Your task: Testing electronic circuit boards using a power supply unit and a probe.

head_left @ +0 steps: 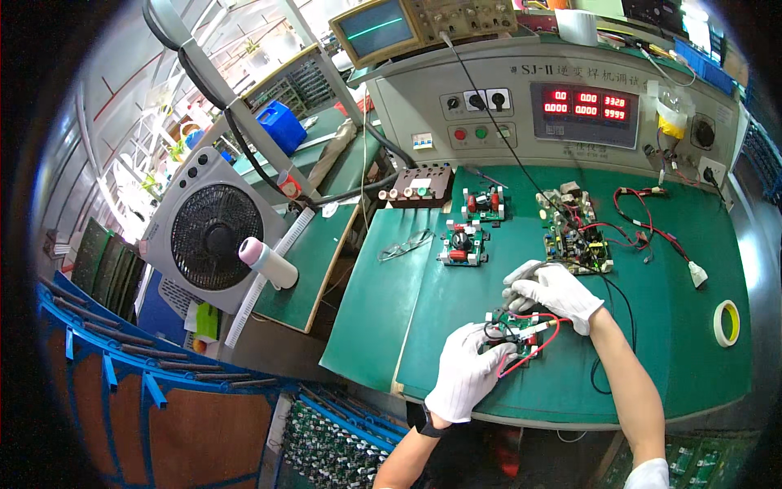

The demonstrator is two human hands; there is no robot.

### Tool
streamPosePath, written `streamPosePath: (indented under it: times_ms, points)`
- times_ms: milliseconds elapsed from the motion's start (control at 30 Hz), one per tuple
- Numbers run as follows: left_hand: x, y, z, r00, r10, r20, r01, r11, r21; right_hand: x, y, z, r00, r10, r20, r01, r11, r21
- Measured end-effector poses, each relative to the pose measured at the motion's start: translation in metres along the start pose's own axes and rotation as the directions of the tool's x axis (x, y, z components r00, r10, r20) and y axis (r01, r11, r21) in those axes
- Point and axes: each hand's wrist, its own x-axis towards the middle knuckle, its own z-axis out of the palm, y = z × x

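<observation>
Both my hands wear whitish gloves. Near the table's front edge my left hand [468, 371] grips the left side of a small green circuit board [533, 352], fingers curled over it. Red wires [538, 350] loop across this board, with a pale connector [536, 328] lying over it. Just above its far side is my right hand [558, 293], fingers bent and closed; what they pinch is hidden. A thin black cable [629, 314] runs by the right hand and curves down the table. Two similar small boards, one nearer [462, 244] and one farther [485, 204], sit beyond my hands.
A larger populated board [574, 236] with red wires and a white plug [697, 275] lies at the right. A tape roll [726, 323] is near the right edge. Glasses [406, 244] rest on the left. Behind stand a test panel [489, 73] and an oscilloscope [383, 33].
</observation>
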Motion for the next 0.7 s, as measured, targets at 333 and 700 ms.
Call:
streamPosePath:
  times_ms: [333, 700]
  points:
    - [0.004, 0.003, -0.003, 1.000, 0.000, -0.008, -0.001, 0.999, -0.033, 0.001, 0.002, 0.000, 1.000, 0.007, -0.020, -0.008, 1.000, -0.009]
    - [0.012, -0.001, -0.001, 1.000, 0.025, -0.010, -0.026, 0.988, -0.152, 0.002, 0.006, -0.017, 0.985, -0.085, -0.151, 0.069, 0.992, -0.109]
